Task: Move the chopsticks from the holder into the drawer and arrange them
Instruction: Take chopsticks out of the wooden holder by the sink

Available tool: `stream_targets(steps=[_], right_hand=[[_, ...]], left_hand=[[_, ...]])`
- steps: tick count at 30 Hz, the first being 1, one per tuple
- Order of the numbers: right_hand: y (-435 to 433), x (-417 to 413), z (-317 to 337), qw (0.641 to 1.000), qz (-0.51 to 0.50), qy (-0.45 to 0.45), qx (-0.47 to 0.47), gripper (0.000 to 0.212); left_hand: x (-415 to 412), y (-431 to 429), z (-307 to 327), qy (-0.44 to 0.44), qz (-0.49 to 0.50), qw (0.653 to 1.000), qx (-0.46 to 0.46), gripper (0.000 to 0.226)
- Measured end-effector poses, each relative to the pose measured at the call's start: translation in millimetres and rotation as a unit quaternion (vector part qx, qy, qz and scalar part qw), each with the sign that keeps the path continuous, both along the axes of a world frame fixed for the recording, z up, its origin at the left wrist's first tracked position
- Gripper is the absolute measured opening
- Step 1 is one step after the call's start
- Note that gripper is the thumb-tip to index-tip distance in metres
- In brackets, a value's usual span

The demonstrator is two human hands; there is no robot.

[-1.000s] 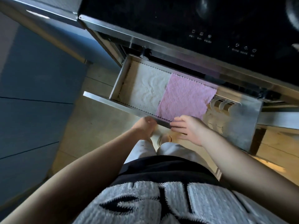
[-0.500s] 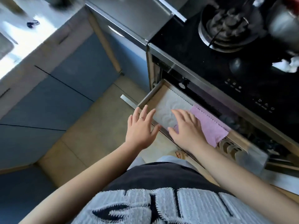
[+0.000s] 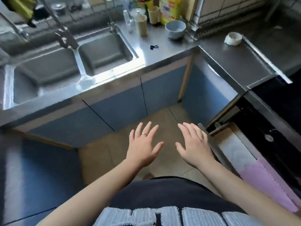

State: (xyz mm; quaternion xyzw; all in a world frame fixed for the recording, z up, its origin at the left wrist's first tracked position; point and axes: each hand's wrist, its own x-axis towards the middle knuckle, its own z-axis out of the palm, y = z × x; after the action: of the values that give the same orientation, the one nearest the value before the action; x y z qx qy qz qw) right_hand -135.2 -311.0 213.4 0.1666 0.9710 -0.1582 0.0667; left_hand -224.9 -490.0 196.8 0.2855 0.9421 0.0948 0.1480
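The open drawer (image 3: 211,145) sticks out at the right, lined with a white cloth (image 3: 234,150) and a pink cloth (image 3: 263,181). My left hand (image 3: 144,146) and my right hand (image 3: 193,145) hover over the floor in front of me, fingers spread, both holding nothing. My right hand is just left of the drawer's front edge. On the steel counter at the back stand beige cups (image 3: 141,25) among bottles. I cannot make out chopsticks or a holder for certain.
A double steel sink (image 3: 68,62) fills the counter at left, with a tap above it. A blue bowl (image 3: 175,29), a yellow bottle (image 3: 169,8) and a white dish (image 3: 233,39) sit on the counter. Blue cabinet doors (image 3: 122,111) face me. The black stove top (image 3: 286,101) is at right.
My view has swung left from the drawer towards the sink counter. Both hands have come off the drawer and cloths and now hang open in front of it.
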Motion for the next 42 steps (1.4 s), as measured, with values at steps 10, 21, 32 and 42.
stream_targets(steps=[10,21,32,42], right_hand=[[-142,-146,28,0.971,0.237,0.04,-0.007,0.064],[-294,-324,51,0.895,0.44,0.059,-0.034,0.067],[-417,-478,80,0.846,0.524,0.087,-0.047,0.064],[-535,-560,92,0.861,0.485,0.109,-0.104,0.065]], left_hand=[[-52,-170,20,0.008,0.271,0.962,0.022,0.064],[-162,-306,45,0.068,0.481,0.873,0.039,0.065],[-263,-411,69,0.103,0.611,0.78,0.088,0.066],[-377,-540,90,0.13,0.607,0.745,0.242,0.059]])
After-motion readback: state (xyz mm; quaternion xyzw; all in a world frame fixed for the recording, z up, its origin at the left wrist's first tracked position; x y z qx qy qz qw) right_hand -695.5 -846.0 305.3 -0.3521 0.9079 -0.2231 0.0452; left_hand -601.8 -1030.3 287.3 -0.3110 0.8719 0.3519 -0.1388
